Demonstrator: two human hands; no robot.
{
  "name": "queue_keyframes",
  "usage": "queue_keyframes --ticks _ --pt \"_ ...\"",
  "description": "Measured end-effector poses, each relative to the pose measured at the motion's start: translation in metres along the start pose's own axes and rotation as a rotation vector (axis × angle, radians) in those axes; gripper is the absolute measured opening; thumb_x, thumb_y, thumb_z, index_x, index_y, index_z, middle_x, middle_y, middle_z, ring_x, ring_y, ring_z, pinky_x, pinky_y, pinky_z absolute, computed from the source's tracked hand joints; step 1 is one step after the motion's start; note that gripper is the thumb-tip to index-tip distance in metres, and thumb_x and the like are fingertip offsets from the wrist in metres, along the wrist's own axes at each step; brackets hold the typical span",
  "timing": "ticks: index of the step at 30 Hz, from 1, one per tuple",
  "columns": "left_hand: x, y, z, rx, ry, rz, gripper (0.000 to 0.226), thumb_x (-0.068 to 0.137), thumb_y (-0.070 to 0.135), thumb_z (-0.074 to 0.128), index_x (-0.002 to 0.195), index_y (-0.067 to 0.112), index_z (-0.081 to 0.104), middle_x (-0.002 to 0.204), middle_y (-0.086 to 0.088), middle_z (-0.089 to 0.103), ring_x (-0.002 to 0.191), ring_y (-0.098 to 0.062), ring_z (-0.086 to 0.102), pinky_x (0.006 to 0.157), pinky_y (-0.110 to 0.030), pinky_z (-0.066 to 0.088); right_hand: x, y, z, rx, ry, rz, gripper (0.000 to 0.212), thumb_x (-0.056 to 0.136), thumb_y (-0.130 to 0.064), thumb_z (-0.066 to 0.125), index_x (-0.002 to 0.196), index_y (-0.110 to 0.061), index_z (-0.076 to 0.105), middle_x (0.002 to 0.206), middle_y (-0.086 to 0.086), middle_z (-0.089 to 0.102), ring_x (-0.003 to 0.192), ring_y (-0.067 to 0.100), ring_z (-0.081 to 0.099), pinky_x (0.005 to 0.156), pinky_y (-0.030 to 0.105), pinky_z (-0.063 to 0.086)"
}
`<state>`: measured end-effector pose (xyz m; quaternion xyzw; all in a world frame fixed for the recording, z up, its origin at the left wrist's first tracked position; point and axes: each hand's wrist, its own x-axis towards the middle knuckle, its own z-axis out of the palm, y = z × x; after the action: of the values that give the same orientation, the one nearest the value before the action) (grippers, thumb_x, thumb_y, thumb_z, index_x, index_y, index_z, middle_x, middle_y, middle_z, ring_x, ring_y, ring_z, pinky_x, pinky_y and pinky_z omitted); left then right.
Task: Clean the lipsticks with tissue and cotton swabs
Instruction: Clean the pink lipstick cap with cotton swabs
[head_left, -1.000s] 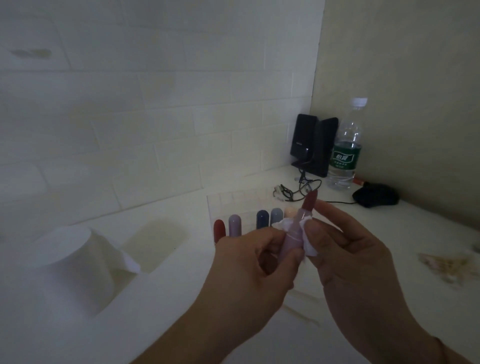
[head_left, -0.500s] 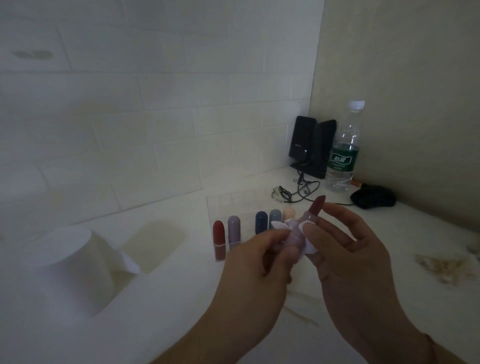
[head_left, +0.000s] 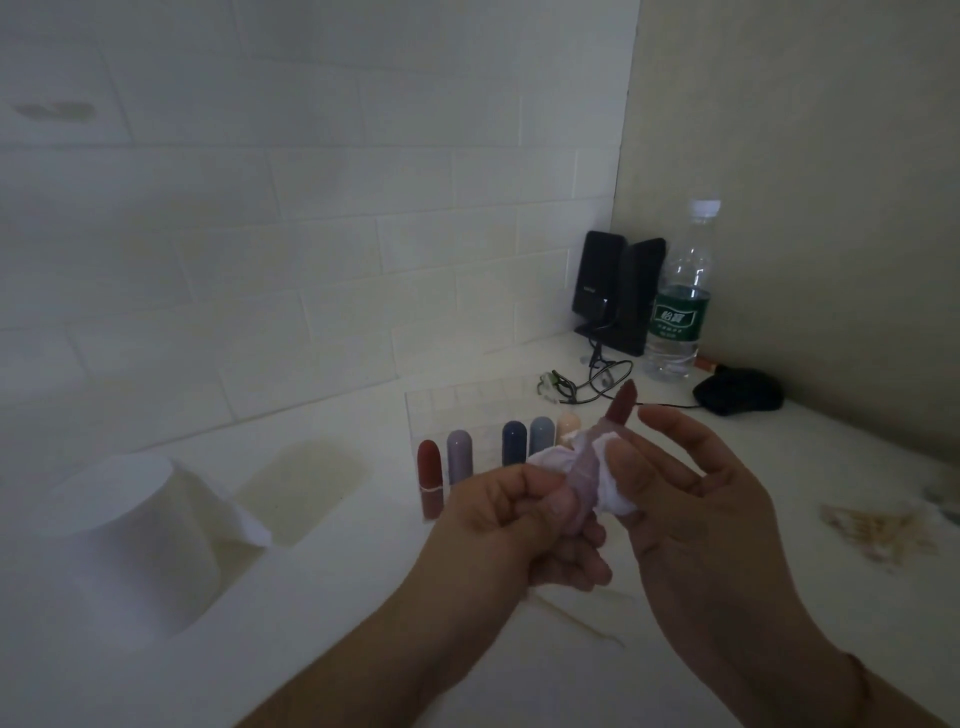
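Now, mid-frame, the left hand (head_left: 511, 512) grips the lipstick (head_left: 597, 457), the right hand (head_left: 691, 488) pinches tissue (head_left: 608, 480) against it, and squeezing harder could snap the exposed tip.

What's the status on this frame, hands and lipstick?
Left hand grips the open lipstick. Right hand presses the tissue against its tube. Nothing in the way.
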<state>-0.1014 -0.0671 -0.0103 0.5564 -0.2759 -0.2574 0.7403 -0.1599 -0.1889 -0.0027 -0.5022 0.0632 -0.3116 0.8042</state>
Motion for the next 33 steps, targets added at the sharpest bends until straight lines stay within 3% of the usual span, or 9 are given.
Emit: queue_keyframes --ticks 4,8,11,13,16,19,24,29,33 --pt "0.001 -0.002 -0.002 -0.168 -0.02 -0.118 0.03 0.083 0.024 0.055 0.085 -0.006 0.061 0.068 -0.015 0.061 0.047 -0.018 0.054 0.049 -0.024 0.048 0.003 0.001 -0.002 -0.01 -0.004 0.011 0.055 0.055 -0.015 0.075 0.106 -0.015 0.057 0.089 0.012 0.074 0.083 0.027 0.072 0.065 0.028 0.058" --pt "0.0 -0.002 -0.003 -0.212 -0.066 -0.116 0.027 0.089 0.026 0.06 0.076 0.004 0.068 0.067 -0.014 0.06 0.042 -0.016 0.05 0.046 -0.021 0.044 -0.001 0.002 0.003 -0.005 -0.019 0.013 0.077 0.045 -0.033 0.09 0.114 -0.019 0.058 0.092 0.013 0.074 0.083 0.028 0.072 0.062 0.027 0.057" --pt "0.0 0.0 0.001 -0.047 0.007 -0.06 0.035 0.085 0.034 0.065 0.079 0.0 0.065 0.063 -0.011 0.063 0.045 -0.018 0.055 0.049 -0.022 0.047 0.0 0.002 0.001 -0.027 0.002 -0.004 0.077 0.04 -0.041 0.091 0.108 -0.022 0.06 0.092 0.014 0.074 0.084 0.028 0.072 0.065 0.029 0.058" --pt "0.0 0.0 0.004 0.158 0.118 0.016 0.043 0.07 0.04 0.07 0.087 0.001 0.066 0.067 -0.008 0.07 0.053 -0.019 0.064 0.055 -0.024 0.052 0.003 0.0 -0.003 -0.043 0.02 0.002 0.066 0.048 -0.032 0.087 0.107 -0.022 0.058 0.093 0.012 0.074 0.087 0.028 0.072 0.073 0.037 0.058" --pt "-0.004 -0.003 0.006 0.388 0.242 0.151 0.034 0.064 0.025 0.083 0.089 0.007 0.069 0.071 -0.003 0.074 0.06 -0.016 0.071 0.06 -0.02 0.055 0.004 -0.002 -0.004 -0.092 0.041 0.005 0.079 0.037 -0.038 0.091 0.106 -0.021 0.058 0.096 0.012 0.074 0.089 0.029 0.071 0.083 0.045 0.054" --pt "-0.003 -0.002 0.007 0.36 0.219 0.165 0.02 0.072 0.008 0.079 0.085 -0.001 0.068 0.066 -0.008 0.072 0.054 -0.015 0.068 0.056 -0.02 0.054 0.002 -0.002 -0.002 -0.06 0.043 0.009 0.09 0.027 -0.042 0.094 0.106 -0.019 0.058 0.095 0.014 0.074 0.087 0.031 0.071 0.073 0.04 0.057" --pt "-0.002 0.003 0.005 0.172 0.072 0.078 0.027 0.068 0.02 0.072 0.08 -0.003 0.065 0.065 -0.013 0.069 0.051 -0.022 0.066 0.052 -0.027 0.055 -0.001 -0.007 -0.001 0.018 -0.024 0.033 0.045 0.061 -0.011 0.068 0.104 -0.014 0.055 0.084 0.014 0.074 0.074 0.029 0.072 0.057 0.03 0.057" --pt "-0.004 0.002 0.007 0.246 0.11 0.124 0.033 0.066 0.026 0.073 0.079 -0.002 0.062 0.064 -0.011 0.07 0.051 -0.021 0.067 0.052 -0.027 0.056 -0.003 -0.001 0.002 -0.026 0.006 0.027 0.045 0.061 -0.017 0.069 0.105 -0.02 0.058 0.087 0.015 0.074 0.075 0.029 0.072 0.052 0.031 0.056" --pt "-0.008 -0.001 0.011 0.353 0.214 0.227 0.03 0.07 0.023 0.079 0.078 0.001 0.06 0.065 -0.009 0.072 0.054 -0.023 0.069 0.055 -0.028 0.057 -0.011 0.009 0.006 -0.188 -0.08 0.045 0.032 0.078 -0.035 0.062 0.102 -0.015 0.068 0.076 0.018 0.071 0.06 0.023 0.066 0.045 0.027 0.047"
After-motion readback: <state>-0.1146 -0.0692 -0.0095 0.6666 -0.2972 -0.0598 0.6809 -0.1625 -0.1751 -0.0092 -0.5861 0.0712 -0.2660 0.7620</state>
